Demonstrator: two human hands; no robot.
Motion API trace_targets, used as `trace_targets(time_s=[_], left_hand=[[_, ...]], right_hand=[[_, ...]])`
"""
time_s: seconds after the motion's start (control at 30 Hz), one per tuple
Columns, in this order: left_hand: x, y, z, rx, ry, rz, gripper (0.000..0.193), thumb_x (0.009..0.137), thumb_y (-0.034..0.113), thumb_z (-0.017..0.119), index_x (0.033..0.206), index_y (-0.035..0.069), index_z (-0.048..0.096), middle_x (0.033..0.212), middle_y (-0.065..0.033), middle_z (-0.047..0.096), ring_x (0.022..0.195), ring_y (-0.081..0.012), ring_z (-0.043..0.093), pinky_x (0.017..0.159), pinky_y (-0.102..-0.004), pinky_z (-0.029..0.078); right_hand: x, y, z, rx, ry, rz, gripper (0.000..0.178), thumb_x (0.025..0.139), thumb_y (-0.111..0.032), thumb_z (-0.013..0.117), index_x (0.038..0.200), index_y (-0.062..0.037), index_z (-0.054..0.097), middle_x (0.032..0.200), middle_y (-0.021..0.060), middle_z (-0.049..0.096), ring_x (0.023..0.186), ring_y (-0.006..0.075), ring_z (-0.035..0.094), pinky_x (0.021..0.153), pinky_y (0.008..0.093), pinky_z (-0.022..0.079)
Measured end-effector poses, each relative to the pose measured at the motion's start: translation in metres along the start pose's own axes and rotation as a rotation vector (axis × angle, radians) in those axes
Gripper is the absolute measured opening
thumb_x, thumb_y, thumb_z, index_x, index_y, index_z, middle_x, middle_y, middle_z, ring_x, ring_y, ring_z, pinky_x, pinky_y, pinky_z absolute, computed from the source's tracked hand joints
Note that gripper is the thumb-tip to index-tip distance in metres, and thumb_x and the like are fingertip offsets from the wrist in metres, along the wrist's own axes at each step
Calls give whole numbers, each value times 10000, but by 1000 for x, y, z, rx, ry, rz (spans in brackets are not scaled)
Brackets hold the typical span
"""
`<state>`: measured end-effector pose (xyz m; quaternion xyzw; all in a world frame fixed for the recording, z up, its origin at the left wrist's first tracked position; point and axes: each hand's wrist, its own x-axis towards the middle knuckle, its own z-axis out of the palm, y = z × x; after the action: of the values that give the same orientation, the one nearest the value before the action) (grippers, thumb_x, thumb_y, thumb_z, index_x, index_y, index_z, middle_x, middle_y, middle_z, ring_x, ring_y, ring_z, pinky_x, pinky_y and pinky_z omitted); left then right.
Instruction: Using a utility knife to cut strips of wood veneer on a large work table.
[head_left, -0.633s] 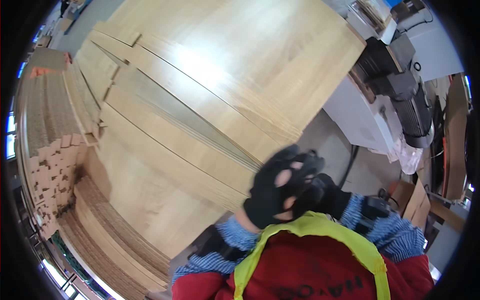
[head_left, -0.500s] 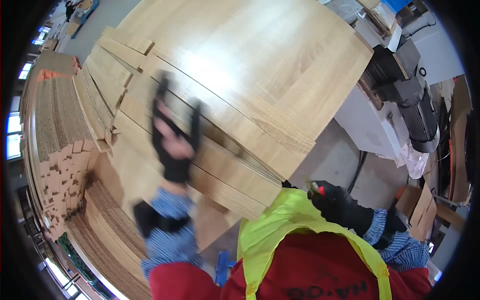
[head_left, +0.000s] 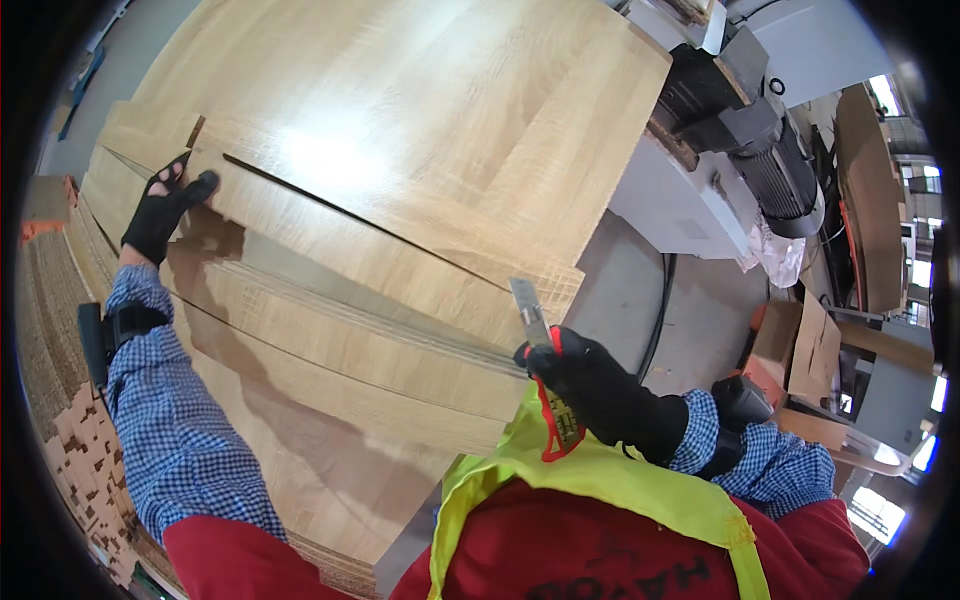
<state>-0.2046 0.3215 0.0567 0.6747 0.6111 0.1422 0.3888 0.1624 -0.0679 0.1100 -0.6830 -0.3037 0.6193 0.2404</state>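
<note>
A narrow light wood-grain board strip [head_left: 350, 250] lies along the near edge of a large wood-grain panel [head_left: 430, 130], with a dark gap between them. My left hand [head_left: 165, 210], in a black glove with bare fingertips, is closed on the strip's far left end. My gloved right hand [head_left: 605, 390] is wrapped round a tool with a flat grey metal blade [head_left: 529, 307] and a red-edged, yellowish handle [head_left: 562, 415]. The blade points away from me, over the strip's right end. Fingers hide part of the handle.
More wood-grain boards [head_left: 330, 345] lie stacked below the strip. On the left stands a tall stack of board edges [head_left: 90, 430]. A machine with a black motor [head_left: 780, 185] is at the right, with a dark cable [head_left: 660, 310] on the floor and cardboard [head_left: 812, 345] beyond.
My left hand has moved left and away from me, from a blur over the boards to the strip's end. The right hand's tool has come into fuller view, its blade over the strip. The view has shifted.
</note>
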Motion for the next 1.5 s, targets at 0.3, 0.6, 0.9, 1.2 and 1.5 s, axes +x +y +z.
trace_targets(time_s=[0.3,0.6,0.9,1.2,1.5], left_hand=[[-70,-22,-21,204,111,190,641,846,139,698,1408,37,407,1384,-102,474,1289,-200,425,1049,-296,354],[-260,179,268,-1076,-156,521,463,842,105,591,1292,72,488,1272,-82,558,1093,-177,574,989,-358,429],[-250,226,342,-400,-107,848,371,751,297,750,1027,59,680,941,-123,685,891,-317,654,894,-419,499],[-257,213,352,-504,-57,818,312,761,242,739,1001,49,686,939,-132,690,855,-317,662,903,-419,497],[-256,228,344,-490,-66,731,243,766,180,730,975,64,688,925,-124,695,857,-291,668,926,-412,485]], right_hand=[[1,29,-67,-592,14,-610,157,874,-169,603,934,-68,498,557,87,535,458,266,544,426,387,423],[-3,27,-91,-1225,-171,-473,248,936,-252,517,1116,-87,561,1003,127,606,961,181,616,821,332,498],[15,90,-99,560,-216,-365,310,885,-96,630,1184,-81,549,1187,72,566,1102,169,555,953,310,470],[6,57,-94,-177,-267,-466,259,848,-30,635,1092,-85,566,1082,71,575,1023,176,576,877,297,493],[24,108,-96,12,-176,-628,474,786,-11,696,1217,-73,509,1169,65,567,1071,173,573,901,275,476]])
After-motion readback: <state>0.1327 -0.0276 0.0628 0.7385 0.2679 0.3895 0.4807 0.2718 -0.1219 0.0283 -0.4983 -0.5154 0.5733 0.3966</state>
